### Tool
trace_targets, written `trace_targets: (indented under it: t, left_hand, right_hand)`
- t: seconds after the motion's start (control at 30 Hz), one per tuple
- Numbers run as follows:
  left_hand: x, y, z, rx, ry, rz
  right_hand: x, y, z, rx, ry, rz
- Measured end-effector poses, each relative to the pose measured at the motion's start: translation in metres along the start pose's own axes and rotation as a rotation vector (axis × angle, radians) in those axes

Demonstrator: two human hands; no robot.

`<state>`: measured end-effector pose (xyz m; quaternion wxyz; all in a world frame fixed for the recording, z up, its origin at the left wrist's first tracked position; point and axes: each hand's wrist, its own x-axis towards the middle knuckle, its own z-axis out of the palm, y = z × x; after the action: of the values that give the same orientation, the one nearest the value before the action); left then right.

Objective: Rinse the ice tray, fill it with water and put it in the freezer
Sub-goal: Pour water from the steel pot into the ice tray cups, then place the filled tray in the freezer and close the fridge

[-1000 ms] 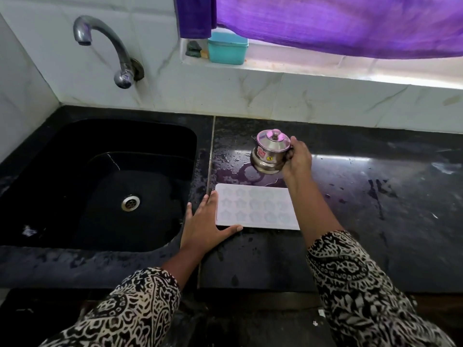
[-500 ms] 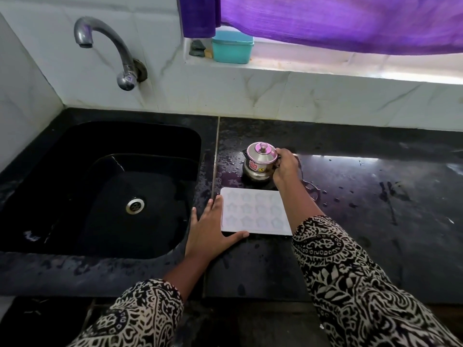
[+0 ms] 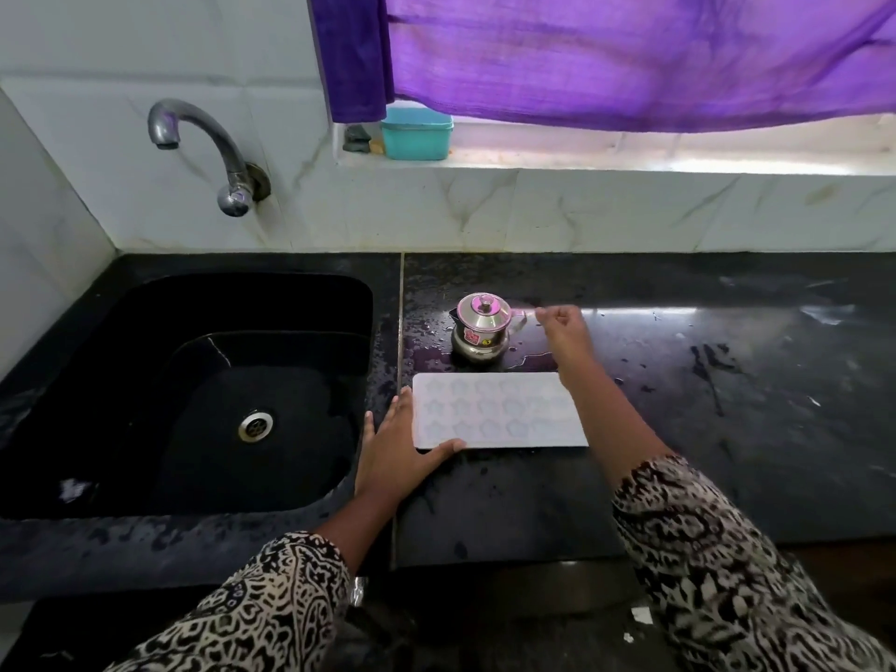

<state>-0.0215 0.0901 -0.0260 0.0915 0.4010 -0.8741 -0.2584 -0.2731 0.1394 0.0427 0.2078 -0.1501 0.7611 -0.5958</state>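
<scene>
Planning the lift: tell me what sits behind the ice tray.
A small steel pot stands on the wet counter behind the ice tray; its lid hides any contents.

One ice tray, one steel jug, one tap, one sink.

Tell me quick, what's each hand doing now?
Left hand: open, flat against the left edge of the ice tray.
Right hand: curled beside the handle of the steel pot; too blurry to tell if gripping.

Glossy wet black stone counter, shiny steel pot, matt translucent plastic tray.
</scene>
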Motion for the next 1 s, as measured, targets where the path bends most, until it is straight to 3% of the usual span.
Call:
trace_targets:
  t: [0.13,0.23,0.33,0.5,0.8,1.0]
  left_hand:
    - [0.000,-0.004,-0.001,-0.284,0.041,-0.101]
    - [0.004,-0.002,-0.007,-0.533,0.110,-0.200]
    - [0.012,0.004,-0.015,-0.550,0.172,-0.236]
    - [0.040,0.007,-0.019,-0.558,0.044,-0.379]
    - [0.054,0.008,-0.018,-0.780,-0.090,-0.597]
    - [0.053,0.004,-0.016,-0.913,-0.077,-0.664]
  right_hand:
    - [-0.031,0.017,-0.045,-0.062,0.123,-0.025]
    - [-0.048,0.033,-0.074,-0.175,0.121,-0.052]
    - [-0.053,0.052,-0.095,-0.415,0.086,-0.035]
    - [-0.043,0.068,-0.096,-0.590,-0.033,0.001]
    - [-0.020,0.085,-0.085,-0.316,-0.138,0.210]
    - [-0.023,0.074,-0.088,-0.124,-0.187,0.279]
